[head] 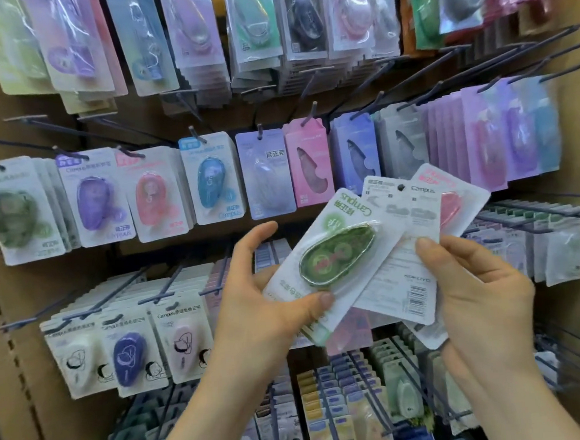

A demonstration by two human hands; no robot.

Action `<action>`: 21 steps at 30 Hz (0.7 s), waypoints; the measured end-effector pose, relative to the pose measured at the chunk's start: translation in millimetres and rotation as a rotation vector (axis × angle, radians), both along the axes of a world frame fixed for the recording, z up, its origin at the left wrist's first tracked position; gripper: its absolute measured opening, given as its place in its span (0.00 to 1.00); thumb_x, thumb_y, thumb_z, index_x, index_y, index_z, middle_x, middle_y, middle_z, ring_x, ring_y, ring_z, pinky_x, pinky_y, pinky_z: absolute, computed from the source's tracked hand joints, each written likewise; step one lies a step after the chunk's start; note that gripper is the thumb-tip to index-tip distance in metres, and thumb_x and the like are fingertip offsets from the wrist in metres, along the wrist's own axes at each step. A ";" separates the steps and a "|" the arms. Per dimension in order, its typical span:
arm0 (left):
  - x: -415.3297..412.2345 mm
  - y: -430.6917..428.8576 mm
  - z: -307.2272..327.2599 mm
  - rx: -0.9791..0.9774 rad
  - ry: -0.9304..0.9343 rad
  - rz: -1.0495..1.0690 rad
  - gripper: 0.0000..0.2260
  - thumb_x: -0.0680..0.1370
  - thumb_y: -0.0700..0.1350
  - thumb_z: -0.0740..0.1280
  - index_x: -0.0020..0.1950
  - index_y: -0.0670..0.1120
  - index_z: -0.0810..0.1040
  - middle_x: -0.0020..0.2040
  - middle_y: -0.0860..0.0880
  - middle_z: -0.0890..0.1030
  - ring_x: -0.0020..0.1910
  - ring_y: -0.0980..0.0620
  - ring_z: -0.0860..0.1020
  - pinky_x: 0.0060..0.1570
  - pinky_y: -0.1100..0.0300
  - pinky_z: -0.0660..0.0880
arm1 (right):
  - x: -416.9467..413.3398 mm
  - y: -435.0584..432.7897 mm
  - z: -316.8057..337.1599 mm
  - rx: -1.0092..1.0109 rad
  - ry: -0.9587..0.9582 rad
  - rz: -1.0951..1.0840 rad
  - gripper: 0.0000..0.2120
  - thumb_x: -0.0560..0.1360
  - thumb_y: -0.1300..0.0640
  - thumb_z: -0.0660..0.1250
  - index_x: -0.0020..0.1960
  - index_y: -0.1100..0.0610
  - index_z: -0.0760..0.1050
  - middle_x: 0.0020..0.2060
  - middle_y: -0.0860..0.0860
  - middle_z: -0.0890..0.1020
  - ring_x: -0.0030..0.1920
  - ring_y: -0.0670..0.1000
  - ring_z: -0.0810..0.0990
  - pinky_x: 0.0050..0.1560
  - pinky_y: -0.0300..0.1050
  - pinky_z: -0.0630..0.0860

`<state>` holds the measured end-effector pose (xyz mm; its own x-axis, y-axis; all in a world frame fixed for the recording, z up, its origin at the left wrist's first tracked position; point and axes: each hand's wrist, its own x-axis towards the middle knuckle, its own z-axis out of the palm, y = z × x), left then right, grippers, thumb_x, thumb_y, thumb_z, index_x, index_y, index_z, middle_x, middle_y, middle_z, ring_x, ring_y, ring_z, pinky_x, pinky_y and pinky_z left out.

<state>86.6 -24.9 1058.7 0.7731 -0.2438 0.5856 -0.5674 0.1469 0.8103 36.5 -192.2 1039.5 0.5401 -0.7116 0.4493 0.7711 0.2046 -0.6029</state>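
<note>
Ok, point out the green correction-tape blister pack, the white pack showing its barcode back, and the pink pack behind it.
green correction-tape blister pack [337, 256], head view, on its green dispenser.
white barcode-back pack [397, 274], head view, printed card middle.
pink correction-tape pack [450, 205], head view, pink dispenser.

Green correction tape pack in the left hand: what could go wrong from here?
1. The left hand pinches the green pack only near its lower edge, so it may tip or slip out.
2. The right hand holds the back-facing pack and the pink pack loosely fanned; one could slide free.
3. A peg juts out close to the right hand and could snag a pack.
</note>
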 end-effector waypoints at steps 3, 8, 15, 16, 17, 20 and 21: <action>5.9 14.4 5.7 -0.012 0.050 -0.005 0.41 0.65 0.25 0.74 0.66 0.62 0.69 0.46 0.42 0.85 0.44 0.40 0.85 0.38 0.51 0.82 | -3.1 -7.9 -1.3 -0.030 0.013 -0.041 0.03 0.64 0.57 0.73 0.32 0.51 0.83 0.33 0.47 0.85 0.34 0.48 0.85 0.31 0.42 0.80; 9.2 40.3 17.0 0.086 -0.088 0.036 0.46 0.65 0.26 0.75 0.70 0.63 0.65 0.41 0.51 0.86 0.39 0.47 0.85 0.38 0.55 0.82 | -8.9 -11.4 2.8 -0.120 0.034 -0.138 0.04 0.64 0.54 0.73 0.32 0.46 0.83 0.31 0.44 0.85 0.33 0.46 0.84 0.29 0.40 0.79; 23.8 53.2 25.1 -0.149 -0.039 -0.077 0.22 0.59 0.31 0.77 0.51 0.44 0.83 0.41 0.42 0.86 0.39 0.47 0.85 0.38 0.57 0.82 | -4.0 2.2 0.2 -0.205 0.050 -0.129 0.07 0.66 0.56 0.73 0.32 0.44 0.83 0.29 0.43 0.84 0.29 0.44 0.82 0.28 0.39 0.77; 27.4 52.6 25.0 -0.235 -0.005 -0.092 0.15 0.61 0.33 0.75 0.47 0.42 0.83 0.41 0.43 0.86 0.39 0.48 0.85 0.37 0.57 0.81 | -3.4 4.6 -1.1 -0.211 0.055 -0.120 0.09 0.66 0.57 0.74 0.32 0.44 0.83 0.29 0.43 0.84 0.29 0.44 0.82 0.27 0.38 0.77; 30.0 50.9 24.9 -0.297 0.030 -0.098 0.10 0.64 0.35 0.72 0.45 0.42 0.84 0.41 0.44 0.86 0.38 0.50 0.84 0.36 0.58 0.81 | -2.6 7.7 -2.0 -0.218 0.066 -0.110 0.09 0.67 0.58 0.74 0.31 0.44 0.83 0.29 0.44 0.84 0.28 0.44 0.82 0.26 0.38 0.77; 28.1 38.9 24.4 -0.358 0.058 -0.118 0.08 0.70 0.37 0.69 0.48 0.42 0.82 0.42 0.45 0.86 0.39 0.50 0.84 0.36 0.58 0.81 | 0.1 19.9 -6.4 -0.226 0.095 -0.055 0.08 0.64 0.57 0.73 0.30 0.45 0.83 0.27 0.45 0.83 0.27 0.45 0.82 0.25 0.38 0.77; 26.7 34.1 23.1 -0.339 0.049 -0.102 0.08 0.72 0.37 0.68 0.50 0.42 0.81 0.43 0.44 0.86 0.40 0.49 0.84 0.36 0.57 0.81 | 1.5 25.1 -8.1 -0.229 0.102 -0.042 0.06 0.63 0.56 0.73 0.30 0.45 0.83 0.28 0.46 0.83 0.28 0.45 0.82 0.26 0.39 0.78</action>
